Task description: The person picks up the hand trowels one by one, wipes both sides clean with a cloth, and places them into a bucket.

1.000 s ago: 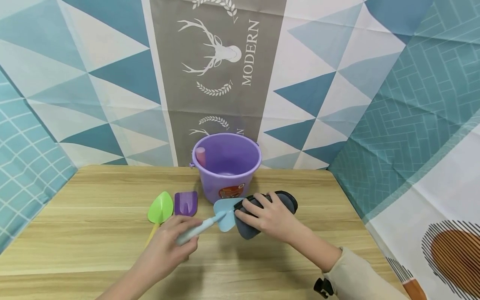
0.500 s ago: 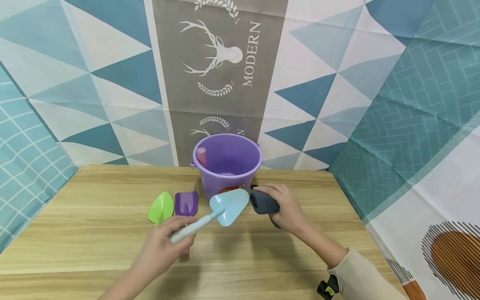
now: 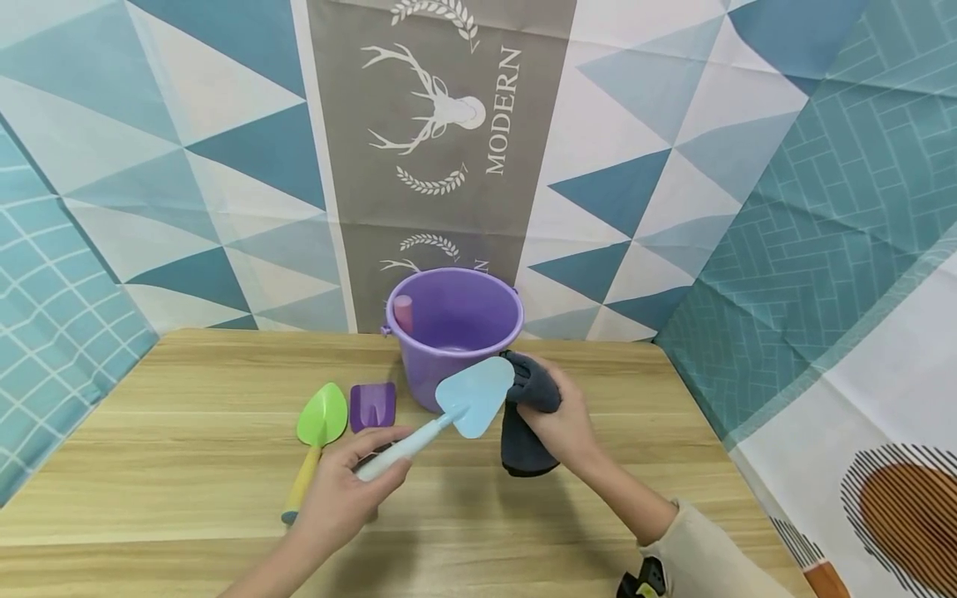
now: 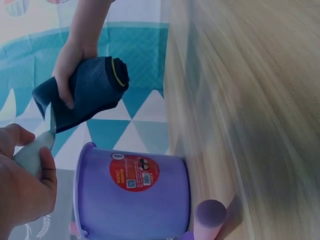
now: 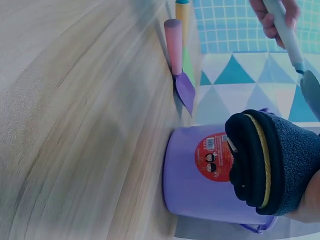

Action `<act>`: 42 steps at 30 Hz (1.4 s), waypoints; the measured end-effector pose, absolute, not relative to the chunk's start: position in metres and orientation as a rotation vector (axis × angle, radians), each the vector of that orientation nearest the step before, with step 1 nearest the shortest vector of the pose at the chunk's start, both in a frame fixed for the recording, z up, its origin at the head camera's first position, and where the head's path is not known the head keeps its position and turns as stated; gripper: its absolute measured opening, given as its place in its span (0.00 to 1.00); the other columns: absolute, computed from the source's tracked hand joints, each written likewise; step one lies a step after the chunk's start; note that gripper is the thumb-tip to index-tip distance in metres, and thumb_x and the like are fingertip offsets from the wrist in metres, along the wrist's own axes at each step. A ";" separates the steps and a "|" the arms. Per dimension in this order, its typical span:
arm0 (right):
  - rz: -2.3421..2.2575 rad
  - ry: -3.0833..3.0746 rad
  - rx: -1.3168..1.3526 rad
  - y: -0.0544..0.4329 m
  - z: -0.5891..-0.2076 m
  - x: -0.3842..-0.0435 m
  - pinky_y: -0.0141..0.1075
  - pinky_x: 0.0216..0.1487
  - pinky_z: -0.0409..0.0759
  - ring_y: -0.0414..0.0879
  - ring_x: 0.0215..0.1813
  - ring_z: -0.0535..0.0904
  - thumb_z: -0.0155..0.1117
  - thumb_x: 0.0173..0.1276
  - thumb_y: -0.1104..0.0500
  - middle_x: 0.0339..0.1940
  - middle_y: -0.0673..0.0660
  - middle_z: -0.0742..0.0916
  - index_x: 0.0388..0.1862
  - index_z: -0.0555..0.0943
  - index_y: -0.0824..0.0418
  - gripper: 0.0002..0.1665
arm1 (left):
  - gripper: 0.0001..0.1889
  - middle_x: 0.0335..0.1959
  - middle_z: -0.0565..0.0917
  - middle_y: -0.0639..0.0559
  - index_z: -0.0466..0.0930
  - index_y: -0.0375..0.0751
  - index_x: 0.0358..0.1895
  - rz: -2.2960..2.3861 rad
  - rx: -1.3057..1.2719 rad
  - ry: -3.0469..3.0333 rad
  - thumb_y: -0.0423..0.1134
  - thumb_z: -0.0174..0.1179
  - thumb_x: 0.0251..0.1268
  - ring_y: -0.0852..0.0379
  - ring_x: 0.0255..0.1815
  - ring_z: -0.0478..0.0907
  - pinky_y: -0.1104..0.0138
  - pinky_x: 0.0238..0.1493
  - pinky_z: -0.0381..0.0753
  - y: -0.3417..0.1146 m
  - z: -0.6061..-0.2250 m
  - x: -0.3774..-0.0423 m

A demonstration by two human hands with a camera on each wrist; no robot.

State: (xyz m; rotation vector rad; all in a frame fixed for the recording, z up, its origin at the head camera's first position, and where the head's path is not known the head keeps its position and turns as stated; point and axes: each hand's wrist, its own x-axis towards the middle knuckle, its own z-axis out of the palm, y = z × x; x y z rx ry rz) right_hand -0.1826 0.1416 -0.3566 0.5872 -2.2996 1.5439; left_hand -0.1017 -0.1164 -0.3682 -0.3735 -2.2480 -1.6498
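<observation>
So, left to right on the desk (image 3: 187, 448): green trowel (image 3: 323, 415) lies blade away, yellow handle toward the near edge; purple scoop (image 3: 373, 405) just beside it, same heading, its pink handle (image 5: 174, 45) best seen from the right wrist; laid roughly parallel, probably so handles are easy to reach; left grip (image 3: 344, 490) is wrapped round the handle of the light-blue trowel (image 3: 478, 390), held above the desk; that hold leaves the blade exposed and slanted toward the cloth; purple bucket (image 3: 422, 374) stands upright behind the blade, mouth up, red label (image 4: 134, 172) facing the near side; inside, a pink rod-like end (image 3: 404, 314) leans at the left wall, lower part hidden, can't tell what it belongs to; right grip (image 3: 564, 419) clutches the dark cloth (image 3: 523, 448), folded thick, yellow edging (image 5: 267, 165), lower part hanging; folding likely makes a firmer pad; blade tip overlaps cloth in head view, contact unclear.
</observation>
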 end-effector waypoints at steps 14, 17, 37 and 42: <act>1.235 -2.050 0.755 0.124 -0.363 -0.172 0.41 0.49 0.78 0.47 0.48 0.79 0.70 0.50 0.70 0.45 0.56 0.83 0.50 0.77 0.59 0.26 | 0.14 0.40 0.85 0.51 0.84 0.45 0.44 -1.780 -0.147 -2.220 0.35 0.68 0.52 0.67 0.31 0.76 0.72 0.29 0.78 -0.101 -0.366 -0.101; 1.174 -2.042 0.799 0.123 -0.365 -0.170 0.40 0.48 0.78 0.48 0.47 0.79 0.72 0.47 0.70 0.45 0.57 0.83 0.49 0.77 0.60 0.27 | 0.14 0.41 0.84 0.54 0.83 0.44 0.45 -1.811 -0.108 -2.216 0.34 0.67 0.53 0.67 0.31 0.76 0.72 0.30 0.78 -0.098 -0.367 -0.101; 1.371 -1.921 0.604 0.131 -0.349 -0.178 0.26 0.55 0.74 0.38 0.52 0.78 0.69 0.51 0.72 0.49 0.59 0.84 0.54 0.77 0.60 0.29 | 0.11 0.38 0.85 0.53 0.84 0.42 0.43 -1.851 -0.195 -2.188 0.33 0.65 0.55 0.66 0.32 0.78 0.71 0.31 0.80 -0.097 -0.372 -0.101; 1.389 -1.869 0.708 0.126 -0.351 -0.177 0.30 0.54 0.75 0.39 0.51 0.78 0.70 0.46 0.74 0.47 0.62 0.83 0.54 0.75 0.66 0.32 | 0.12 0.42 0.84 0.49 0.83 0.41 0.44 -1.890 -0.255 -2.180 0.33 0.66 0.55 0.66 0.32 0.79 0.70 0.31 0.81 -0.093 -0.369 -0.100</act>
